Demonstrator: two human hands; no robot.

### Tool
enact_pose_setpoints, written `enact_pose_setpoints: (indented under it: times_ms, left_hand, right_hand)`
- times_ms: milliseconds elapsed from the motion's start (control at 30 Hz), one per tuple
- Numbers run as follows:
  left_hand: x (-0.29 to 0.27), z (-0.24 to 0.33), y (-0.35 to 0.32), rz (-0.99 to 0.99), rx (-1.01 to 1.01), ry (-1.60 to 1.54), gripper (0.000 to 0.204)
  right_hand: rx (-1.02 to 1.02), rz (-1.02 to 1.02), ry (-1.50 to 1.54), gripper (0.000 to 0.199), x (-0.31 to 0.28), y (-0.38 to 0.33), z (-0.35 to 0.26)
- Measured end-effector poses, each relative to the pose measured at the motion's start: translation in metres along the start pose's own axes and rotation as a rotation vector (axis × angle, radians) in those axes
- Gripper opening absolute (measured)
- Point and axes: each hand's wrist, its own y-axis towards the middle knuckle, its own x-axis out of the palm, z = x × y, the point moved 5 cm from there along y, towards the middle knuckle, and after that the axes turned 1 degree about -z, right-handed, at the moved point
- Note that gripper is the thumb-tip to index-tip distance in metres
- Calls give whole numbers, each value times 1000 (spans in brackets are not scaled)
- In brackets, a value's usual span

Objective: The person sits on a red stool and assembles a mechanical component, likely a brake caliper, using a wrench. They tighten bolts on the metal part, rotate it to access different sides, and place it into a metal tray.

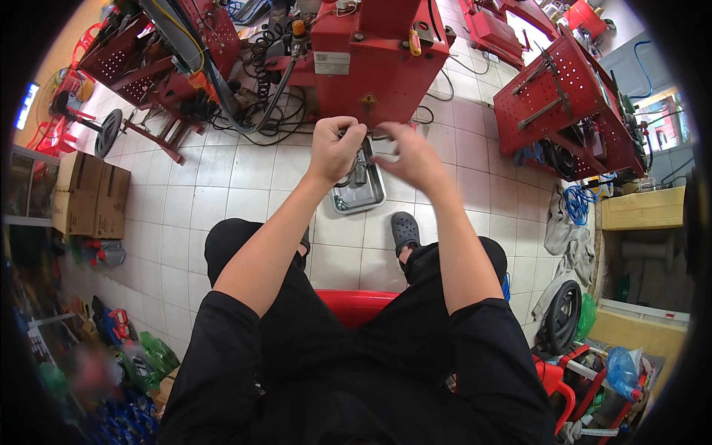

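My left hand (335, 150) is closed in a fist above a shallow grey tray (359, 208) on the floor. A small dark bit shows at the fist, but what the fingers wrap round is hidden. Close by on the right, my right hand (415, 158) is raised and a little blurred, its thumb apart from its curled fingers, with nothing visible between them. Beneath the hands, a grey metal cylindrical part (360, 173) lies in the tray, and small pieces lie near its lower left corner.
A red machine cabinet (371, 81) stands just ahead, with hoses and black cables (274, 122) at its left. A red perforated cart (549, 104) is at the right, cardboard boxes (90, 194) at the left. My shoe (405, 229) is near the tray; a red stool (356, 305) is under me.
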Motion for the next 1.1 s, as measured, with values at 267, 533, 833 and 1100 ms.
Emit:
enact_pose_setpoints:
  times_ms: [267,533,833,1100]
  left_hand:
    - [8,-7,-3,-43,1,-86,35]
    - [4,2,1,-20,9,12,35]
    - [6,-6,-2,-36,-7,-19,36]
    - [6,0,-1,-29,2,-27,36]
  right_hand:
    - [-231,14,70,44,48,-10,-40]
    - [-111,121,86,54,-1,4,-5]
    - [-234,1,203,49,33,-2,-38]
    - [-244,151,27,54,18,4,-23]
